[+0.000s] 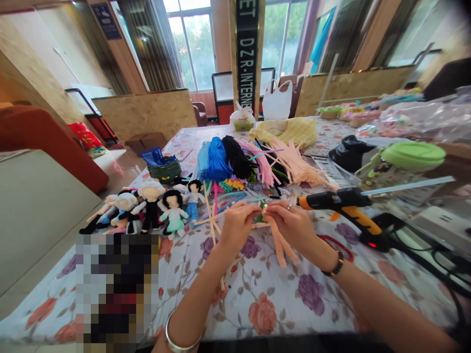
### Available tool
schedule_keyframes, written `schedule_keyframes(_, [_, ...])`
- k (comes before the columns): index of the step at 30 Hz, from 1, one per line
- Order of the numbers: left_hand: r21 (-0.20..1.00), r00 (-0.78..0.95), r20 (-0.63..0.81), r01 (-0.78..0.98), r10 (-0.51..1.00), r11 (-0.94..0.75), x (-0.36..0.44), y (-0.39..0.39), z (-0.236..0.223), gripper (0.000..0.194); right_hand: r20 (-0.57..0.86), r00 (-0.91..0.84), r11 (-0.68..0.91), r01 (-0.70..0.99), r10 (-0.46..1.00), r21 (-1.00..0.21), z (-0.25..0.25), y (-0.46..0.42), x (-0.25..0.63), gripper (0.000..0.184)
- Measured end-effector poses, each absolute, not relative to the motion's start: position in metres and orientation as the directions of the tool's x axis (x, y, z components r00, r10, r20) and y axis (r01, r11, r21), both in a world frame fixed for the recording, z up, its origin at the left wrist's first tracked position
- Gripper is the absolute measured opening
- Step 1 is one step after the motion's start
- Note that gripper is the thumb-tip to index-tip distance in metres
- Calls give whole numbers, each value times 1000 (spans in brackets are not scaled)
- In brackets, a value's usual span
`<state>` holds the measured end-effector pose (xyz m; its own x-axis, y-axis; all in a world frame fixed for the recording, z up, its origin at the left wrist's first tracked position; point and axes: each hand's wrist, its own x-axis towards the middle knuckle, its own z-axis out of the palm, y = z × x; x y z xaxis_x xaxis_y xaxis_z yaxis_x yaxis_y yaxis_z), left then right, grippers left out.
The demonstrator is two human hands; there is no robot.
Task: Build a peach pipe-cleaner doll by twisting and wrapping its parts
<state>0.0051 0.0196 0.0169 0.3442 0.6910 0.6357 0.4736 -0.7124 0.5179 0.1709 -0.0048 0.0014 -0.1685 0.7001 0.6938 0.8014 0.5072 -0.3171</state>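
My left hand (239,223) and my right hand (290,223) meet fingertip to fingertip over the middle of the table. Both are closed in a pinch on a peach pipe-cleaner piece (280,245), whose two fuzzy, thick ends hang below my right fingers. The pinched part is mostly hidden by the fingers. Pale loose pipe cleaners (211,215) cross one another just left of my left hand. A glue gun (346,208) with a long glue stick in its back lies right of my right hand, its red light on. Red-handled scissors (338,245) lie partly behind my right wrist.
Several pipe-cleaner dolls (150,206) lie at the left. Bundles of blue pipe cleaners (219,159), black pipe cleaners (239,157) and peach pipe cleaners (294,162) lie behind my hands. A green-lidded jar (412,157) and a white power strip (441,228) stand at the right.
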Motion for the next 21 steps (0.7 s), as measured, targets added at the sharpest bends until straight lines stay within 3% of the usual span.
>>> schedule_keyframes(4, [659, 318, 529, 430, 787, -617, 8, 16, 24, 11, 760, -82, 543, 749, 645, -380, 7, -10, 170, 18])
schedule_keyframes(9, [883, 302, 309, 261, 902, -390, 11, 12, 31, 6, 763, 91, 565, 617, 640, -548, 17, -18, 162, 12])
schedule_keyframes(12, [915, 320, 272, 206, 908, -347, 11, 12, 31, 3, 709, 115, 574, 505, 695, -645, 19, -18, 161, 10])
schedule_keyframes(15, [814, 251, 426, 312, 869, -489, 9, 14, 28, 6, 641, 103, 530, 471, 761, -705, 16, -14, 162, 11])
schedule_keyframes(19, [430, 295, 731, 501, 615, -751, 7, 15, 20, 13, 596, 138, 455, 520, 791, -723, 11, -11, 161, 18])
schedule_keyframes(21, [255, 338, 806, 544, 487, -799, 6, 14, 17, 16, 586, 165, 449, 492, 793, -746, 11, -11, 160, 19])
